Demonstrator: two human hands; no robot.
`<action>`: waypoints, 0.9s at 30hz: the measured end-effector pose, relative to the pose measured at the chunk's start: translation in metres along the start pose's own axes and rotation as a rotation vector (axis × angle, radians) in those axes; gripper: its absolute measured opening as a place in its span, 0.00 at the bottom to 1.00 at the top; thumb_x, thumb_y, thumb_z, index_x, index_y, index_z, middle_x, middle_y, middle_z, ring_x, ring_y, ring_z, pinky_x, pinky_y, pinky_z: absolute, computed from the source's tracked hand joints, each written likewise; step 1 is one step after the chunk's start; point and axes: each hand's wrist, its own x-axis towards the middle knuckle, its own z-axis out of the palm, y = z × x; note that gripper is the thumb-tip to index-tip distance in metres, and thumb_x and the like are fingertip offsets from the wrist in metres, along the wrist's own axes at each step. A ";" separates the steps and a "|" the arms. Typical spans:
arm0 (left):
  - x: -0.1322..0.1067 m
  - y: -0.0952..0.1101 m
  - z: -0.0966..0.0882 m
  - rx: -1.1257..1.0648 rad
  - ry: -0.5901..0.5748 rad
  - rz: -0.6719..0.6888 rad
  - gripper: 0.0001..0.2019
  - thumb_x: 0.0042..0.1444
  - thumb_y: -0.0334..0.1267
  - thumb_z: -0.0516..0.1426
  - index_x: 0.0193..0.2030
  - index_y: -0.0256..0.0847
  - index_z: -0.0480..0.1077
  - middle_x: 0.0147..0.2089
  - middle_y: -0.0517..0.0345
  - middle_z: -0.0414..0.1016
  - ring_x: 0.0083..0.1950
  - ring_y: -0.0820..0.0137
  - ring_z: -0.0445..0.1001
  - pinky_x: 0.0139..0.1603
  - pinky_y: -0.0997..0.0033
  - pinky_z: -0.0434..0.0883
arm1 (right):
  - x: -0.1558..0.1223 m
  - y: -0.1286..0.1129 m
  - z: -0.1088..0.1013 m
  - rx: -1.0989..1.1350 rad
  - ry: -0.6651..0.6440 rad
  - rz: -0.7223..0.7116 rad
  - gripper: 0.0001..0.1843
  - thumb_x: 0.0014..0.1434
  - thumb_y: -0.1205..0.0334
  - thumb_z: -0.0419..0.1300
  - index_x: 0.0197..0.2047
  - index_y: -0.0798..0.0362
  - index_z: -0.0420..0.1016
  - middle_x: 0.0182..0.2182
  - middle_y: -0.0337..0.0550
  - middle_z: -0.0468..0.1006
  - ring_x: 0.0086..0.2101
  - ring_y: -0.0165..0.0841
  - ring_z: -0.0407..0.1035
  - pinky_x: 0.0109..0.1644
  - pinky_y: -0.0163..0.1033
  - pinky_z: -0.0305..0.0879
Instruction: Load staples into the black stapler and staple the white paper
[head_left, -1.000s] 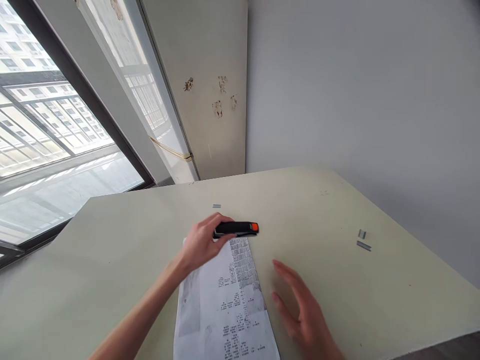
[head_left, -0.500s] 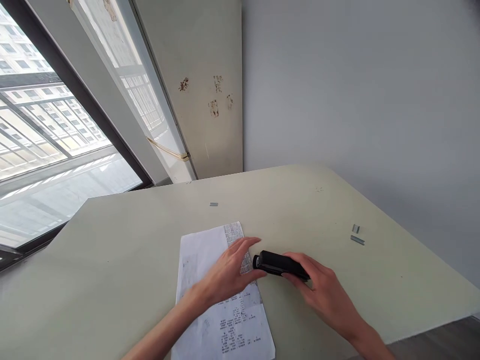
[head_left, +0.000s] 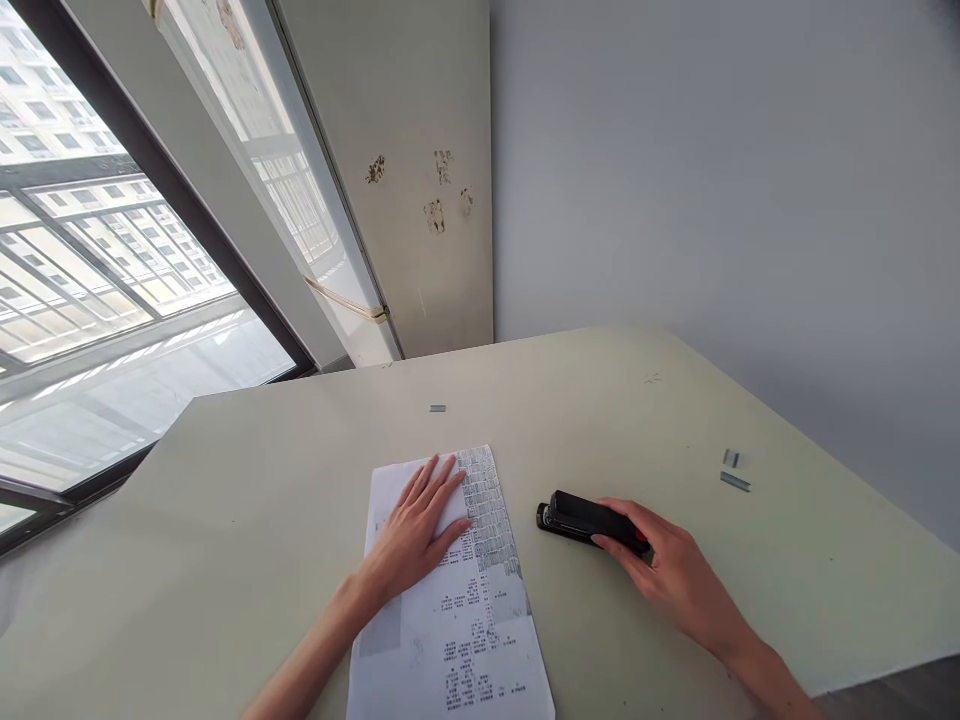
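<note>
Staple-like rows fill the paper's upper right side; the stapler is off the sheet.

The left hand (head_left: 416, 535) lies flat on the paper (head_left: 442, 625), fingers a little spread and gripping nothing, while a small grey staple strip (head_left: 437, 408) lies beyond the sheet on the table (head_left: 247, 540). Along the paper's upper right side, dense rows of short marks (head_left: 491, 515), apparently staples, look finished; none show lower down, so the work seems partly done, with the lower stretch uncovered. Right of the paper, near but apart, is the black stapler (head_left: 585, 516), nose towards the sheet, its rear end clasped between the thumb and fingers of the right hand (head_left: 675, 575). Farther right lie two more grey strips (head_left: 735, 482), apparently unused.
</note>
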 end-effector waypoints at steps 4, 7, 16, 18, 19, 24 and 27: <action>0.000 0.002 0.000 0.027 0.017 -0.003 0.33 0.76 0.54 0.49 0.82 0.57 0.42 0.83 0.62 0.44 0.83 0.52 0.43 0.78 0.41 0.58 | 0.000 0.007 0.005 0.041 -0.018 0.016 0.20 0.71 0.40 0.57 0.58 0.39 0.76 0.46 0.44 0.84 0.39 0.40 0.77 0.26 0.37 0.72; 0.001 0.004 0.002 0.039 0.035 0.006 0.32 0.76 0.52 0.49 0.82 0.56 0.44 0.83 0.60 0.45 0.83 0.53 0.43 0.79 0.41 0.58 | 0.001 0.010 0.004 0.083 -0.068 0.030 0.20 0.70 0.40 0.58 0.59 0.39 0.76 0.50 0.44 0.83 0.41 0.40 0.77 0.27 0.36 0.72; 0.001 0.005 0.002 0.062 0.049 0.016 0.30 0.77 0.51 0.49 0.81 0.53 0.48 0.83 0.60 0.45 0.83 0.54 0.43 0.80 0.43 0.56 | 0.019 0.015 -0.011 0.178 -0.226 0.018 0.19 0.69 0.41 0.61 0.57 0.39 0.78 0.55 0.43 0.82 0.48 0.41 0.77 0.46 0.40 0.78; 0.001 0.006 0.002 0.061 0.051 0.017 0.30 0.77 0.50 0.49 0.81 0.53 0.47 0.83 0.60 0.45 0.83 0.54 0.42 0.80 0.43 0.56 | 0.021 0.019 -0.009 0.183 -0.218 0.016 0.19 0.68 0.41 0.62 0.55 0.39 0.78 0.53 0.42 0.83 0.47 0.40 0.78 0.49 0.40 0.77; 0.001 0.006 0.002 0.061 0.052 0.019 0.30 0.77 0.50 0.49 0.82 0.54 0.47 0.83 0.60 0.44 0.83 0.54 0.42 0.80 0.43 0.56 | 0.021 0.021 -0.008 0.182 -0.208 0.018 0.19 0.67 0.40 0.62 0.55 0.39 0.78 0.53 0.42 0.83 0.47 0.40 0.78 0.49 0.40 0.77; -0.001 0.006 0.004 0.064 0.069 0.015 0.31 0.77 0.51 0.49 0.82 0.55 0.44 0.83 0.61 0.44 0.83 0.55 0.44 0.79 0.44 0.57 | 0.018 0.026 -0.002 0.153 -0.132 0.048 0.23 0.64 0.37 0.64 0.56 0.40 0.79 0.54 0.44 0.84 0.49 0.43 0.78 0.50 0.42 0.78; 0.000 0.006 0.005 0.056 0.088 0.014 0.31 0.77 0.51 0.49 0.82 0.57 0.44 0.83 0.62 0.46 0.83 0.55 0.44 0.79 0.44 0.57 | 0.016 0.024 -0.001 0.152 -0.113 0.057 0.24 0.63 0.36 0.64 0.56 0.39 0.80 0.55 0.42 0.83 0.50 0.43 0.78 0.50 0.42 0.78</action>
